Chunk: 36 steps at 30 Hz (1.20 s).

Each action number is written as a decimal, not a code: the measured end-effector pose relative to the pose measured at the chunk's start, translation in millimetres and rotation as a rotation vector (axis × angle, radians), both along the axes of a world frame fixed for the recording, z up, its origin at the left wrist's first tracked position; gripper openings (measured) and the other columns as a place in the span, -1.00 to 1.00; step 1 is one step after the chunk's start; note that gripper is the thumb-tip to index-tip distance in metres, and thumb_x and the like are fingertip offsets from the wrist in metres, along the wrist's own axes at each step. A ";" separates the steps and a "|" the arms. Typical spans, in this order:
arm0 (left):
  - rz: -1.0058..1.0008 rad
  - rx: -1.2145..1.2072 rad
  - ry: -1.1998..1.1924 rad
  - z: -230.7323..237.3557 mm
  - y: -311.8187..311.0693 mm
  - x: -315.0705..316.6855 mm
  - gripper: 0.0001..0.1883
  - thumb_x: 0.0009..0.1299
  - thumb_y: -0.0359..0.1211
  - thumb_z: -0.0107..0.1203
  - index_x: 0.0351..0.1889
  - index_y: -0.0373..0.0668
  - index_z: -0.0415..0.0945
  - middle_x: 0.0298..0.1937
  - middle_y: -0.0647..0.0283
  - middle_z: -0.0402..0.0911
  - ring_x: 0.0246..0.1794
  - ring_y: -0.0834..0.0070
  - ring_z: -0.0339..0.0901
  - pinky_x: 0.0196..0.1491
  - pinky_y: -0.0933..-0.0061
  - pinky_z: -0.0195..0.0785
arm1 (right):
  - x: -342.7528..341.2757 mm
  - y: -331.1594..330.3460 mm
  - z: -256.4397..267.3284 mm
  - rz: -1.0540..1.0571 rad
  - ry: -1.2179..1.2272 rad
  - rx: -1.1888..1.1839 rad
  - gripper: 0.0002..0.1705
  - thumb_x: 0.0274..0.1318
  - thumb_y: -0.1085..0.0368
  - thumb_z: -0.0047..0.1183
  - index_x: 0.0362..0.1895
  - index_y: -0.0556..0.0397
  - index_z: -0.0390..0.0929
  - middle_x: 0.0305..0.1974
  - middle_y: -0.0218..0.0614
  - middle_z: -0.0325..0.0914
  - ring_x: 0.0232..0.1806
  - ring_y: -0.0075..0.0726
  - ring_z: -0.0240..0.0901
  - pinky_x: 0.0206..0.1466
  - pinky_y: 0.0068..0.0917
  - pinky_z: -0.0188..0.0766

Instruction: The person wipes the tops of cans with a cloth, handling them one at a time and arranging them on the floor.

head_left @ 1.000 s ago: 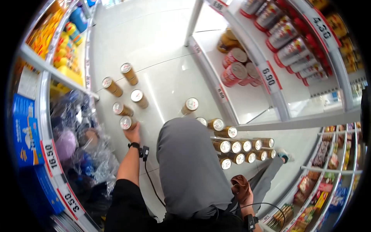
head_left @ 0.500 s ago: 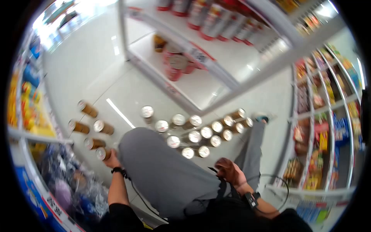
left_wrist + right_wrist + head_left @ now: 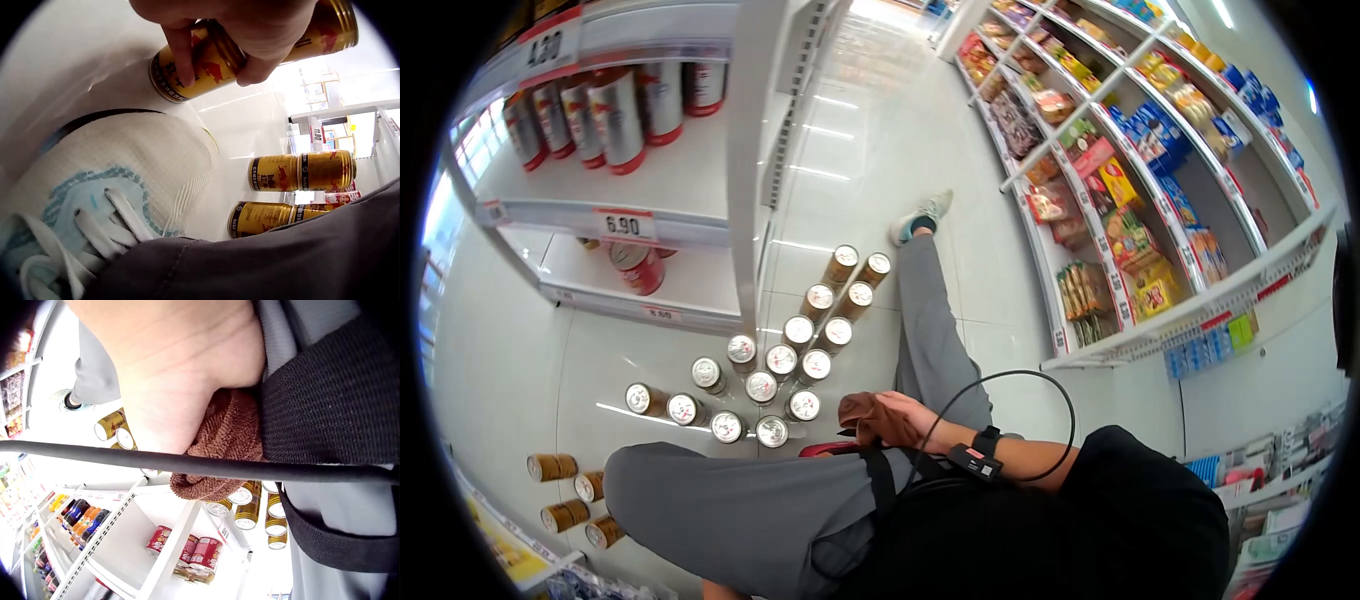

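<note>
In the left wrist view my left hand (image 3: 231, 31) curls its fingers round gold cans (image 3: 209, 62) that stand end to end in a stack. The head view has that hand hidden past the grey-trousered knee, with only a bit of forearm at the bottom edge. My right hand (image 3: 915, 418) grips a bunched brown cloth (image 3: 868, 415) at the lap, above several gold cans (image 3: 781, 361) grouped on the floor. The right wrist view shows the palm (image 3: 178, 369) against the brown cloth (image 3: 228, 437), a black cable crossing in front.
Several other gold cans (image 3: 552, 467) stand at the lower left. A white shelf (image 3: 670, 200) with red cans is at the upper left; snack shelves (image 3: 1120, 200) line the right. A shoe (image 3: 125, 181) is close to the left hand, and another shoe (image 3: 925, 215) lies beyond the cans.
The head view has swung to the right, so the shelves and cans appear shifted left. My left hand has gone out of that view behind the knee. The brown cloth remains in my right hand.
</note>
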<state>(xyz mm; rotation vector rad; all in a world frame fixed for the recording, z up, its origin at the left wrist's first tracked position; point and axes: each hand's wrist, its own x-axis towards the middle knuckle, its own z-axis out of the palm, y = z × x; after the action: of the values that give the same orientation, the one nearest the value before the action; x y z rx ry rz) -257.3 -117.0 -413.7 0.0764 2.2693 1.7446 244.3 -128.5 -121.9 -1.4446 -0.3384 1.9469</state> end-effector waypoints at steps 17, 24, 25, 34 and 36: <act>-0.073 -0.016 0.051 15.5 -24.5 -16.8 -0.41 0.15 -0.41 0.42 0.14 -0.37 0.44 0.04 0.10 0.59 -0.02 0.37 0.59 0.06 0.33 0.48 | -2.8 3.7 0.6 -0.086 0.082 0.009 -0.61 0.35 -0.09 0.00 0.10 -0.21 0.38 -0.02 -0.45 0.54 -0.07 -0.44 0.56 -0.25 -0.46 0.52; -0.083 -0.001 0.063 31.5 -41.6 -23.3 -0.42 0.17 -0.42 0.41 0.14 -0.37 0.44 0.05 0.10 0.59 -0.02 0.37 0.59 0.06 0.33 0.49 | -5.3 5.7 1.9 -0.147 0.101 -0.029 -0.63 0.40 0.02 -0.04 0.14 -0.09 0.36 -0.07 -0.34 0.57 -0.19 -0.37 0.61 -0.39 -0.47 0.52; -0.084 0.001 0.070 33.9 -45.7 -24.2 -0.42 0.17 -0.42 0.41 0.14 -0.37 0.44 0.05 0.10 0.59 -0.02 0.37 0.59 0.06 0.33 0.49 | -2.2 4.7 -4.2 -0.095 0.114 -0.003 -0.61 0.40 -0.01 -0.06 0.16 -0.13 0.35 -0.03 -0.36 0.55 -0.12 -0.37 0.59 -0.33 -0.45 0.53; -0.161 0.037 0.125 67.1 -73.9 -21.2 -0.43 0.19 -0.43 0.40 0.15 -0.37 0.43 0.06 0.10 0.58 -0.02 0.38 0.58 0.05 0.33 0.49 | 2.1 5.2 -4.7 -0.038 0.147 0.055 -0.59 0.41 -0.03 -0.11 0.19 -0.16 0.33 0.03 -0.36 0.53 -0.03 -0.34 0.56 -0.28 -0.44 0.54; -0.186 0.042 0.188 82.6 -82.6 -23.8 -0.44 0.20 -0.44 0.39 0.15 -0.37 0.43 0.06 0.10 0.58 -0.02 0.38 0.58 0.05 0.33 0.49 | 2.9 3.6 -7.6 -0.037 0.144 0.096 -0.60 0.41 -0.02 -0.11 0.18 -0.13 0.34 0.02 -0.32 0.54 -0.05 -0.30 0.58 -0.32 -0.44 0.56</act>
<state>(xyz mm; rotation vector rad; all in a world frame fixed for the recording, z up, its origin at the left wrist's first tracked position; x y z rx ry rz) -281.2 -199.6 -331.1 0.4627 2.2676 1.7521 247.2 -124.9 -129.5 -1.2341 -0.3328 1.9647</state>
